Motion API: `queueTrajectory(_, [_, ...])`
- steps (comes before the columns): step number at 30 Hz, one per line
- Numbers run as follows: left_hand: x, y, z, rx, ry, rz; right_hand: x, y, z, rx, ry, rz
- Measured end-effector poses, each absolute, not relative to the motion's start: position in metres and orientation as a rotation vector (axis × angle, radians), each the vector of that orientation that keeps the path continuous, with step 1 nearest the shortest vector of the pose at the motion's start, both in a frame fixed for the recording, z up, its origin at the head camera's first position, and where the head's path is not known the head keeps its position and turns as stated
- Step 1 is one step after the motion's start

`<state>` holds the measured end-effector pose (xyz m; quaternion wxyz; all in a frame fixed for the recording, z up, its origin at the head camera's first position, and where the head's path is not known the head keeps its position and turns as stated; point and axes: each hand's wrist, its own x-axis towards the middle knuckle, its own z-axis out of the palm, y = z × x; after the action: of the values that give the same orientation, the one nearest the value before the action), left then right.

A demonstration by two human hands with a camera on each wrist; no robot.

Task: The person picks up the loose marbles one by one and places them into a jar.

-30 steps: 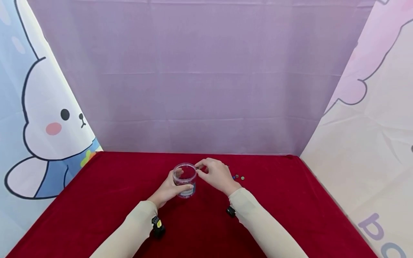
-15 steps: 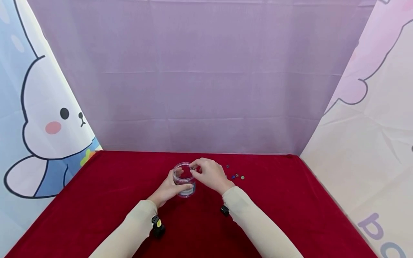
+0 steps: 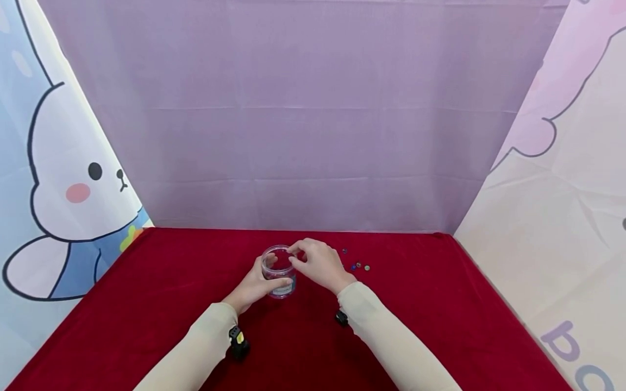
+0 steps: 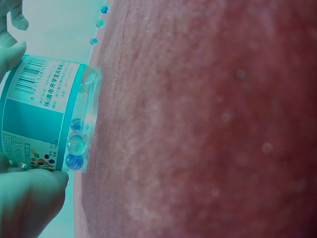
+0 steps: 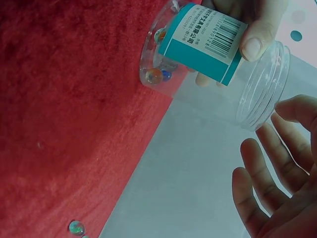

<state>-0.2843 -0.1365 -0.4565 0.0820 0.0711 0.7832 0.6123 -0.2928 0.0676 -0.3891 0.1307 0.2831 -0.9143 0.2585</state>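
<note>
My left hand (image 3: 258,283) grips a clear plastic jar (image 3: 283,290) around its side, thumb across the label. The jar stands upright at the middle of the red cloth, its wide mouth uncovered. Several glass marbles (image 4: 77,145) lie at its bottom, blue ones and a pale one in the left wrist view, and an orange one (image 5: 154,76) in the right wrist view. At the jar's rim is my right hand (image 3: 320,265), thumb and forefinger bent over the near-right edge. Between its fingers (image 5: 255,161) no marble shows, and they are spread and loosely curved.
Several loose marbles (image 3: 359,265) lie on the red cloth (image 3: 420,315) to the right of my right hand. A purple curtain (image 3: 313,136) rises behind the table. Printed cloth panels (image 3: 562,217) stand on both sides. Each wrist wears a small black camera (image 3: 239,342).
My right hand has moved left to the jar's mouth. The small dark marble seen between its fingertips earlier no longer shows there. My left hand keeps its grip on the jar.
</note>
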Motion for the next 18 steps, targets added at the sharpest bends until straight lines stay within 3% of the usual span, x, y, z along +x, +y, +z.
queueTrajectory(18, [-0.285,-0.137,-0.458,0.211,2.338,1.848,-0.29,0.089,-0.392,0.784,-2.669,0.706])
